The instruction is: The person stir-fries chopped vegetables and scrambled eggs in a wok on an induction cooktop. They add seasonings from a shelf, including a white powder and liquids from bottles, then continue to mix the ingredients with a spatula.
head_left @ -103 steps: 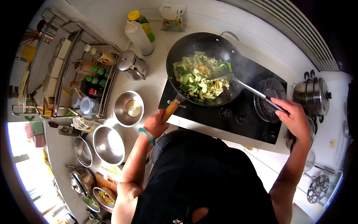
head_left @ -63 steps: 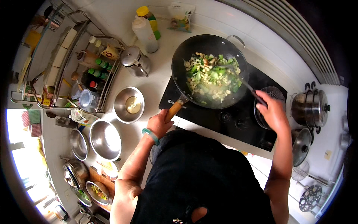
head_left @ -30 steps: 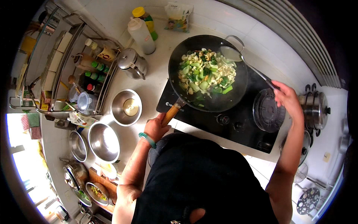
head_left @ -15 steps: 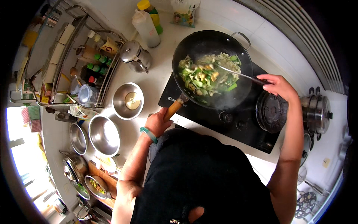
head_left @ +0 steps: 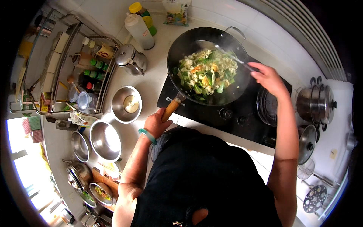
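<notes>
A black wok (head_left: 188,44) sits on the black cooktop (head_left: 211,112), full of chopped green vegetables with pale and orange-yellow pieces (head_left: 208,72). Steam rises over its far right side. My left hand (head_left: 156,123), with a green bangle at the wrist, is closed round the wok's wooden handle (head_left: 172,109). From the right, my right hand (head_left: 269,80) grips the handle of a metal spatula (head_left: 242,62). Its shaft reaches over the wok's right rim; its working end is blurred at the food's far right edge.
Left of the wok stand a steel pot with a lid (head_left: 130,58), a steel bowl (head_left: 126,92) and a larger bowl (head_left: 106,138). Squeeze bottle (head_left: 140,31) and packet (head_left: 176,13) are behind. A glass lid (head_left: 266,106) lies right of the wok; a stockpot (head_left: 317,104) stands beyond.
My right hand has moved up and left, bringing the spatula to the food's far right edge. The food has been turned over, showing more orange pieces. My left hand keeps its hold on the wok handle.
</notes>
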`<state>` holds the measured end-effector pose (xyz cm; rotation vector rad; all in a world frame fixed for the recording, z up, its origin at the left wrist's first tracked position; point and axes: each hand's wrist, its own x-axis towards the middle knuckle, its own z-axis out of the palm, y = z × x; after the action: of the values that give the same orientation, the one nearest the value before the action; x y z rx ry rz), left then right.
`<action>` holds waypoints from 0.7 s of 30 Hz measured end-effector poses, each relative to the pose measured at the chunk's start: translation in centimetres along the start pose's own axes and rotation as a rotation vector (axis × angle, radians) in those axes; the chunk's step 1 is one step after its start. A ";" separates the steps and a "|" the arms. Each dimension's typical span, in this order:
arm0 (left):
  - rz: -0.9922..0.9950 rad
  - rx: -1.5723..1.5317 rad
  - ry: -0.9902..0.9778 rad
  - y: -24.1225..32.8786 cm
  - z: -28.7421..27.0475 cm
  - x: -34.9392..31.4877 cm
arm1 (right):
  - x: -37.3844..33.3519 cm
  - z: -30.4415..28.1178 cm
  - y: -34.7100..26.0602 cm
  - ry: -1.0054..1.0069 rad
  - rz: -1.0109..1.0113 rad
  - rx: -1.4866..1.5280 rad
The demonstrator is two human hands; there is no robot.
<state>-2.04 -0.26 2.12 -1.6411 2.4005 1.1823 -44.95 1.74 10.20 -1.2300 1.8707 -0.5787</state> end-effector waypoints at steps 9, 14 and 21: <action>0.006 -0.009 0.020 -0.2 0.2 -0.2 | -6.7 -0.9 -6.3 -0.180 -0.280 -0.588; 0.045 -0.020 0.037 -0.6 0.5 0.1 | -12.4 -3.6 -7.1 -0.062 -0.197 -0.625; 0.020 -0.043 0.013 -0.4 0.3 0.0 | -15.8 -1.9 -4.3 0.013 -0.170 -0.470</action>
<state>-1.83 -0.15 1.64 -1.6454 2.4220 1.2388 -40.98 14.13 20.35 -1.7023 1.9908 -0.2359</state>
